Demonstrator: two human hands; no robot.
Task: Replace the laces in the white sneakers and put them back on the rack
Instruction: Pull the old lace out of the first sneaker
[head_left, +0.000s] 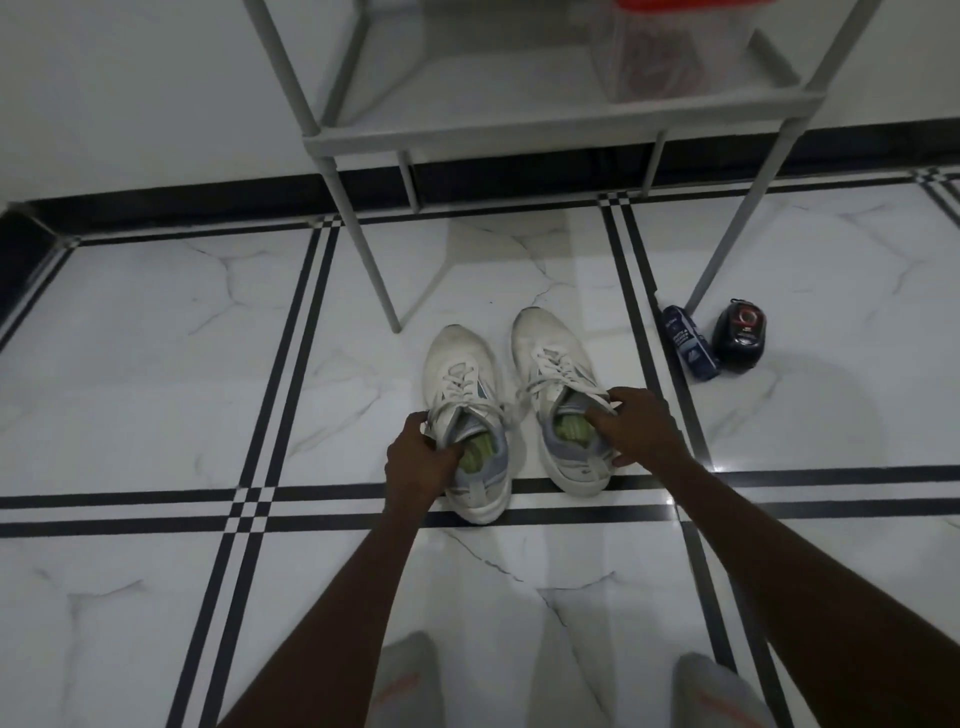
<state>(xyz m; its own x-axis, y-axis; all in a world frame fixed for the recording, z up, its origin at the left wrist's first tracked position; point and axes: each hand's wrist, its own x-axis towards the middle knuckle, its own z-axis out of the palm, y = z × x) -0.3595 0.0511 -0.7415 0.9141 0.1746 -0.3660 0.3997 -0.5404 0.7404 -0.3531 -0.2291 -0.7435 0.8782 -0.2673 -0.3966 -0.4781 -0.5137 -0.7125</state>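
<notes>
Two white sneakers stand side by side on the marble floor, toes pointing away from me, both laced with white laces. My left hand (421, 457) grips the collar of the left sneaker (460, 379), fingers curled into its opening. My right hand (636, 426) grips the collar of the right sneaker (550, 353), thumb inside over the green insole. The grey metal rack (519, 132) stands just beyond the shoes against the wall.
A clear box with a red lid (670, 47) sits on the rack's shelf. A blue bottle (688, 343) and a small black container (740, 335) lie on the floor by the rack's right front leg (727, 244). My knees show at the bottom edge.
</notes>
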